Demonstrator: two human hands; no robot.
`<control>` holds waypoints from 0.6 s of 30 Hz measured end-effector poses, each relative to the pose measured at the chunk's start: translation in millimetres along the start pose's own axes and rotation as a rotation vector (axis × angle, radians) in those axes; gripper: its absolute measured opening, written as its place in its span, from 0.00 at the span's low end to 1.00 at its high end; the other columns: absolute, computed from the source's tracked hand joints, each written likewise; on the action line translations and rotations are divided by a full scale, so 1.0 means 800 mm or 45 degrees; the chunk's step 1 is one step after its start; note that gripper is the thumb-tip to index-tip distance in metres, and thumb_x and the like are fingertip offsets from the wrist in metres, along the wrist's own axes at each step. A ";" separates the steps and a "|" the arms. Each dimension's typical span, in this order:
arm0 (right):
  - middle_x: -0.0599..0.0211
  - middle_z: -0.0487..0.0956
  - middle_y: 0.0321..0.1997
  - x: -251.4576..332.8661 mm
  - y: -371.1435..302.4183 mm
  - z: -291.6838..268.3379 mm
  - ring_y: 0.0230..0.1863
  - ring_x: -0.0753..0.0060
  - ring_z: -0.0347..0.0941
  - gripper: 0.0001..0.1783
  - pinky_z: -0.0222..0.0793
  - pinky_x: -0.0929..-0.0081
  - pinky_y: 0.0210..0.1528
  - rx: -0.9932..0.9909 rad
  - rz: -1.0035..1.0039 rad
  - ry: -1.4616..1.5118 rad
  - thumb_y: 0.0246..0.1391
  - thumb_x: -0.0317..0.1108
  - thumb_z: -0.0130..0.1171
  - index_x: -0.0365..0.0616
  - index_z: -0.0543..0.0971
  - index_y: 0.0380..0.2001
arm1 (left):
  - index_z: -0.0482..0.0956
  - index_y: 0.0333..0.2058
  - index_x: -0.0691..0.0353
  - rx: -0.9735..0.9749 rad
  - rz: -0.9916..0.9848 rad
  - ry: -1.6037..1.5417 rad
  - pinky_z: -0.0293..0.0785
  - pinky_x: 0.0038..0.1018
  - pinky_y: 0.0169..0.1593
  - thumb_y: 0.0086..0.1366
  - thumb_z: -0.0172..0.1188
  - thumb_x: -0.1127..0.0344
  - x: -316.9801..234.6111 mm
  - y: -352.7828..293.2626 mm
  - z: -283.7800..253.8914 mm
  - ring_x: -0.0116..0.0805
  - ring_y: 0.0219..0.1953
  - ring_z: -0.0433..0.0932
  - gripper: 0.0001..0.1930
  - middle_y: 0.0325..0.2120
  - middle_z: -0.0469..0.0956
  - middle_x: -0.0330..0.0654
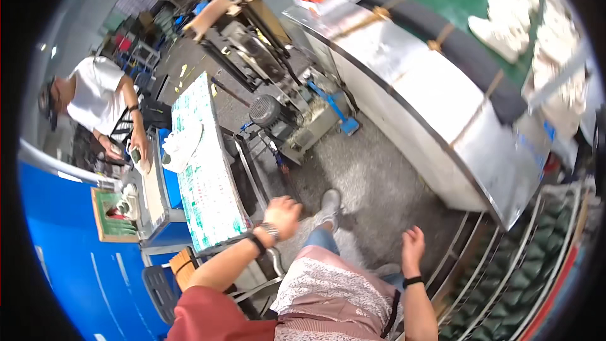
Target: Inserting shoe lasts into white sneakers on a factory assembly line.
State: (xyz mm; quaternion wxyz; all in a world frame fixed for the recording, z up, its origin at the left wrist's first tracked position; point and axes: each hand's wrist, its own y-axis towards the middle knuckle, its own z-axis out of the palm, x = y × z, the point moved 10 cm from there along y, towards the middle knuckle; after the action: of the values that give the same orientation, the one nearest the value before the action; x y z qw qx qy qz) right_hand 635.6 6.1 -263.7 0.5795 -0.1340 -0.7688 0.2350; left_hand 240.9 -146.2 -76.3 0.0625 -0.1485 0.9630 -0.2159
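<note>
My left hand (282,216) hangs in front of me with its fingers curled in and nothing visible in them. On its wrist are a metal watch (271,232) and a black band. Just left of it is the near end of a long narrow table (218,221) with a white and green printed cover. A white bundle, perhaps shoes (183,147), lies on that table. My right hand (413,247) is held low at my right side, empty, with its fingers loosely apart and a black band on the wrist. It touches nothing.
A co-worker (95,91) at the left handles shoes. A motor-driven machine (268,112) stands ahead. A metal-topped bench (435,101) runs along the right, with white shoes (502,31) on a green surface beyond. A wire rack (505,271) with dark green items stands near right.
</note>
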 end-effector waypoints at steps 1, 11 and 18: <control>0.61 0.81 0.51 0.089 0.003 0.065 0.47 0.73 0.77 0.26 0.74 0.74 0.51 0.178 -0.178 -0.189 0.60 0.31 0.62 0.39 0.73 0.61 | 0.80 0.49 0.62 -0.011 -0.084 0.053 0.60 0.48 0.68 0.55 0.67 0.54 0.051 -0.030 -0.016 0.51 0.62 0.69 0.26 0.52 0.77 0.52; 0.50 0.64 0.72 0.610 -0.018 0.645 0.72 0.60 0.60 0.35 0.53 0.66 0.72 0.626 -0.777 0.146 0.72 0.42 0.51 0.35 0.55 0.73 | 0.72 0.61 0.63 -0.363 -0.326 -0.564 0.51 0.57 0.71 0.57 0.68 0.55 0.266 -0.116 -0.053 0.61 0.71 0.56 0.35 0.66 0.63 0.61; 0.61 0.80 0.50 0.701 0.068 0.766 0.53 0.66 0.73 0.34 0.66 0.65 0.58 0.561 -0.361 0.574 0.69 0.66 0.38 0.45 0.78 0.39 | 0.55 0.69 0.68 -0.998 -1.096 -0.339 0.51 0.54 0.72 0.46 0.78 0.58 0.568 -0.153 -0.227 0.66 0.71 0.53 0.55 0.67 0.57 0.66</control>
State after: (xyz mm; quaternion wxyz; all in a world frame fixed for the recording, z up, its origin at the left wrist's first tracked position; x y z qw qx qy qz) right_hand -116.8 194.3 38.6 0.7766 0.0542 -0.5633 0.2770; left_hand -191.6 -321.7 114.1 0.0299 -0.5634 0.8080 0.1700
